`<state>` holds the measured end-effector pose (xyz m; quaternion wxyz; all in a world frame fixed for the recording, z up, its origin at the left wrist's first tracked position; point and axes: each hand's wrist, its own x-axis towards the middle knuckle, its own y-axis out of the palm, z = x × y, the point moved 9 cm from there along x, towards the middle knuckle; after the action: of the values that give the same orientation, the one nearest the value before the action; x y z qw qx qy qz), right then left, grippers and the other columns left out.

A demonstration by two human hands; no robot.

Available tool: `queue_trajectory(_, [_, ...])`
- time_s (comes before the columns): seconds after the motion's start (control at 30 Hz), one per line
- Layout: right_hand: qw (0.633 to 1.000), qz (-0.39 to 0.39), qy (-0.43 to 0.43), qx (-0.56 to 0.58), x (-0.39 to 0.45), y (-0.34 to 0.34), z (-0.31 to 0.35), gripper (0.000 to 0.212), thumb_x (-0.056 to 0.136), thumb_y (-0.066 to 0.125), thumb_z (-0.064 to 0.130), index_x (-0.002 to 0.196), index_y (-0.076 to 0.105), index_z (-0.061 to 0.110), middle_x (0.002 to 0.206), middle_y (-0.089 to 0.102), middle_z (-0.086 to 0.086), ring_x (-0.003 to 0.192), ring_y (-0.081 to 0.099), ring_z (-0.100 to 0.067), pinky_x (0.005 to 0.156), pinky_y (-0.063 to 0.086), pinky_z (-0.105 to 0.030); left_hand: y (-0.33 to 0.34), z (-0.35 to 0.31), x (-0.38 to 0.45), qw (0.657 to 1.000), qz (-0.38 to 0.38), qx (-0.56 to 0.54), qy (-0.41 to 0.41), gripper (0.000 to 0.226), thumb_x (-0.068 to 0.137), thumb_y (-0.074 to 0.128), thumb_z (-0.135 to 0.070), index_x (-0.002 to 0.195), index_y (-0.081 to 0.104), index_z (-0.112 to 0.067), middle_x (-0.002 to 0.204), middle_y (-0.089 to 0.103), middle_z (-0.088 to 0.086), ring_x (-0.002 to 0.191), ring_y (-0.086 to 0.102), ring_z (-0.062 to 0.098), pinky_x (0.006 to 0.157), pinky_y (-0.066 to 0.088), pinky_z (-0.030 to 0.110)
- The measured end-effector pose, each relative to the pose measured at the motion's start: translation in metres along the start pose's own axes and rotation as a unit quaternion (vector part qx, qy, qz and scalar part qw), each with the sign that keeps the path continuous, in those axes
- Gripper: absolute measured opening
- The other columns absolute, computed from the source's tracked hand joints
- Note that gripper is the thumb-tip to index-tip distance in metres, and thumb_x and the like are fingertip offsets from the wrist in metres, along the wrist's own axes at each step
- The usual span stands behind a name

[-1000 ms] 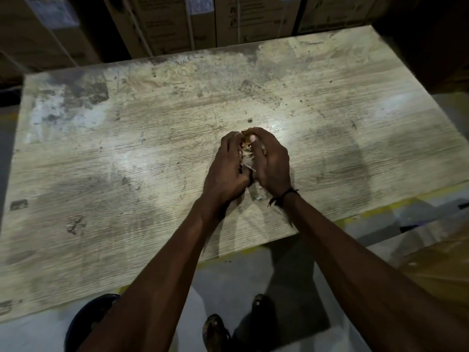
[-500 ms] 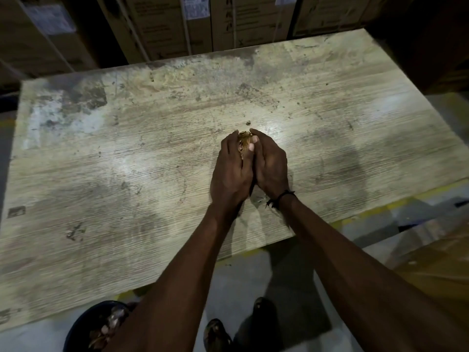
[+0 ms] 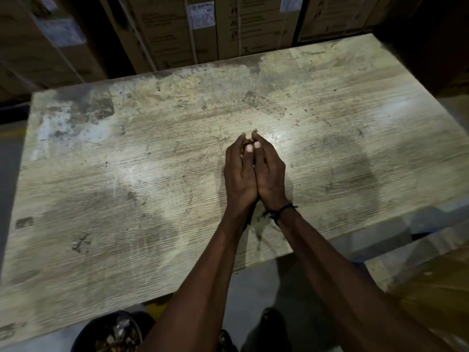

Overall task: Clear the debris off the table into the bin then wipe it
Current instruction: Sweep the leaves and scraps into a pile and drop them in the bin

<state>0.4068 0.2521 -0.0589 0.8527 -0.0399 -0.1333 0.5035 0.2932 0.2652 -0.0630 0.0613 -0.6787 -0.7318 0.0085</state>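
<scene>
My left hand (image 3: 239, 174) and my right hand (image 3: 270, 174) are cupped together over the middle of the worn wooden table (image 3: 127, 189), palms pressed side by side. Between them they hold a small heap of brown debris (image 3: 248, 143), of which only a bit shows at the fingertips. A dark round bin (image 3: 111, 334) stands on the floor below the table's near edge at the lower left, with scraps inside it. Small specks of dirt lie scattered on the tabletop beyond my fingers.
Stacked cardboard boxes (image 3: 203, 29) line the far side of the table. A brown cardboard sheet (image 3: 436, 288) lies on the floor at the right. My feet (image 3: 271, 323) stand on the grey floor below the table's near edge.
My hands have closed tighter around the debris and now press flat together. The view has tipped down, and more of the bin shows at the bottom left.
</scene>
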Motion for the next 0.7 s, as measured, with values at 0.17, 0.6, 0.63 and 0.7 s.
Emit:
queue_trajectory(0.17, [0.995, -0.006, 0.071, 0.066, 0.002, -0.002, -0.011, 0.032, 0.110, 0.052, 0.034, 0.132, 0.070, 0.019, 0.131, 0.071, 0.008, 0.123, 0.066, -0.008, 0.105, 0.054, -0.034, 0.007, 0.011, -0.003, 0.991, -0.051, -0.100, -0.076, 0.033, 0.105, 0.056, -0.042, 0.127, 0.065, -0.020, 0.127, 0.069, -0.004, 0.120, 0.066, 0.011, 0.104, 0.055, 0.044])
queue_trajectory(0.6, [0.978, -0.017, 0.106, 0.178, 0.002, -0.007, -0.015, 0.027, 0.112, 0.046, 0.019, 0.113, 0.071, 0.010, 0.110, 0.075, -0.001, 0.105, 0.070, -0.012, 0.090, 0.055, -0.025, 0.011, 0.012, -0.004, 0.981, -0.083, -0.141, -0.108, 0.023, 0.100, 0.072, -0.030, 0.116, 0.066, -0.015, 0.119, 0.072, -0.006, 0.109, 0.067, 0.003, 0.095, 0.055, 0.026])
queue_trajectory(0.63, [0.974, -0.015, 0.110, 0.195, 0.002, -0.005, -0.016, 0.027, 0.112, 0.045, 0.018, 0.113, 0.070, 0.008, 0.109, 0.074, -0.002, 0.105, 0.070, -0.013, 0.090, 0.055, -0.026, 0.010, 0.010, -0.004, 0.981, -0.083, -0.144, -0.100, 0.022, 0.100, 0.072, -0.030, 0.117, 0.067, -0.016, 0.118, 0.073, -0.005, 0.108, 0.067, 0.003, 0.094, 0.055, 0.025])
queue_trajectory(0.7, [0.963, -0.005, 0.123, 0.240, 0.000, 0.003, -0.016, 0.027, 0.112, 0.045, 0.021, 0.111, 0.070, 0.009, 0.108, 0.072, -0.005, 0.105, 0.068, -0.020, 0.092, 0.056, -0.033, 0.008, 0.010, -0.003, 0.980, -0.079, -0.155, -0.096, 0.020, 0.101, 0.071, -0.029, 0.117, 0.069, -0.018, 0.117, 0.073, -0.004, 0.108, 0.068, 0.005, 0.095, 0.056, 0.028])
